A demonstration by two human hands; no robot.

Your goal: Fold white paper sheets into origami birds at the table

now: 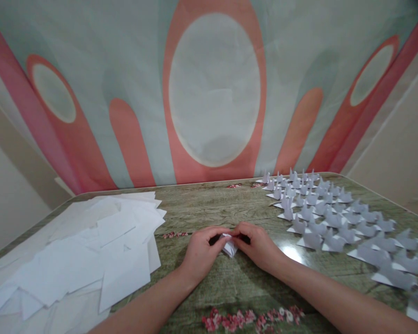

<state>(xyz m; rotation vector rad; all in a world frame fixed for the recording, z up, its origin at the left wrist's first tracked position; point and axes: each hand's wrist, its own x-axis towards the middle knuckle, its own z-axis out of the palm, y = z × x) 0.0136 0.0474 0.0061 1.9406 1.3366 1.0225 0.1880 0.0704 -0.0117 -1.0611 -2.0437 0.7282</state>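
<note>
A small piece of folded white paper (pixel 230 249) is held at the middle of the table, its pointed end toward me. My left hand (pixel 202 248) pinches its left upper part between thumb and forefinger. From the other side, my right hand (pixel 255 243) grips the upper right part with thumb and bent fingers. The fingertips of both hands meet over the far end of the paper and hide it. Creases show on the part left uncovered.
Loose white paper sheets (pixel 73 260) lie in a spread pile at the left. Rows of folded white paper birds (pixel 329 218) stand on the right. The wood-patterned table (pixel 191 208) has printed pink flowers and meets a coloured backdrop (pixel 214 171) at its far edge.
</note>
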